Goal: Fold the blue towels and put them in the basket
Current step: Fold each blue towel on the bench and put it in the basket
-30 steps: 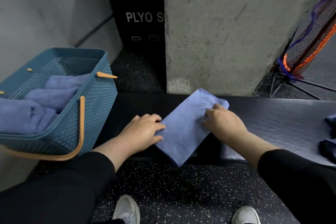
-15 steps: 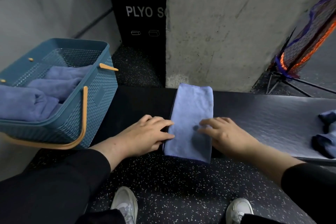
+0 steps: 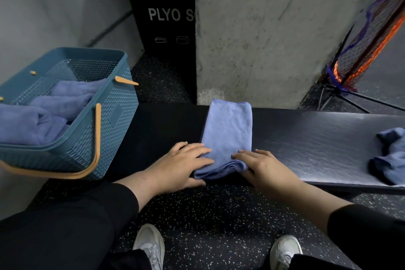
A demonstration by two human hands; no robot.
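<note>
Speckled rubber floor runs under my shoes to the dark worktop (image 3: 306,138), where my left hand (image 3: 182,166) and right hand (image 3: 263,169) curl round the near end of the blue towel (image 3: 228,129) at the front edge. I should roll it evenly toward the far edge, then lift it to the basket (image 3: 105,129) at the left end; another towel (image 3: 392,160) waits at the right.

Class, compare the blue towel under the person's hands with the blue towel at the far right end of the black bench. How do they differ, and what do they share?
The blue towel under the hands lies flat as a neat folded strip; the blue towel at the far right end lies crumpled and unfolded. The left hand and right hand hold the folded one's near end; no hand touches the crumpled one. Both are the same soft blue cloth, resting on the black bench, outside the teal plastic basket.
</note>
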